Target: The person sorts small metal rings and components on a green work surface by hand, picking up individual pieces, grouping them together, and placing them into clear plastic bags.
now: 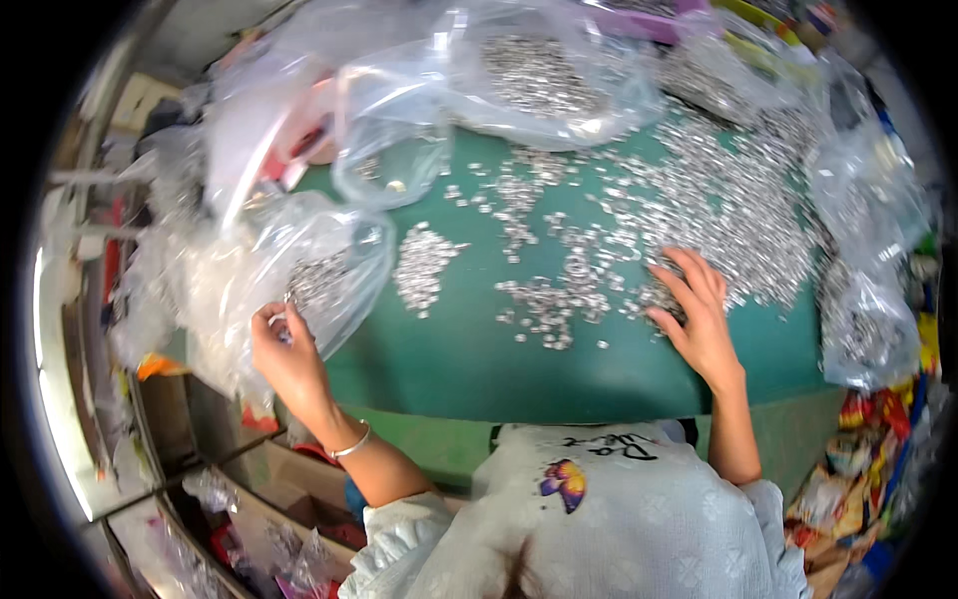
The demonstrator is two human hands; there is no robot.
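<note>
Green covering ran across the bench (469, 359), strewn with small silvery metal pieces (699, 200) too tiny to identify, thickest toward the far right and thinning into a small separate heap (424, 265) near the middle. The left hand (284, 344) gripped the rim of a clear plastic bag (299, 265) at the bench's left edge, its fingers pinched on the film; more of the pieces lay inside, blurred by the plastic. The right hand (699, 314) lay flat with fingers spread wide on the near edge of the big scatter, holding nothing. Further clear bags (539, 75) crowded the far side, their contents hazy, and another bag (863, 319) sat at the right rim. Colourful packets (858, 469) below it were bent and cut off by the picture's dark edge.
</note>
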